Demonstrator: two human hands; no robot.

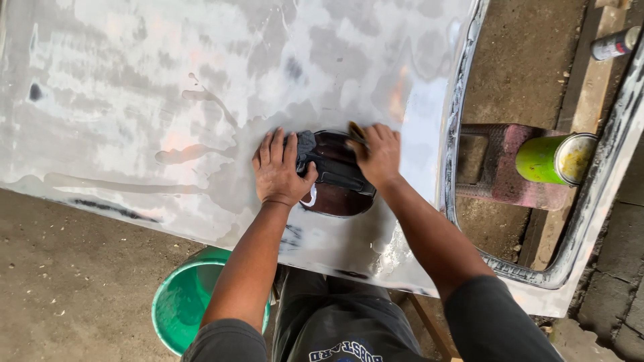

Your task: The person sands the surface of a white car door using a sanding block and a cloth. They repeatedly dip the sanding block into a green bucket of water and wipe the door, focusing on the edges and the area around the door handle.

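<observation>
We are pressing the flat, open left hand on the stiff, wet-slick door panel while the right hand, closed, is pinching thin, flexible sandpaper.

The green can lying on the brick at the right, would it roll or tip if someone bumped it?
The green can lies on its side on the brick, so it would likely roll rather than tip. Its round body probably offers little resistance. Its crusted open end suggests dried contents, so spilling seems unlikely, though I can't tell how full it is.

Both hands pressed flat, close together
</observation>
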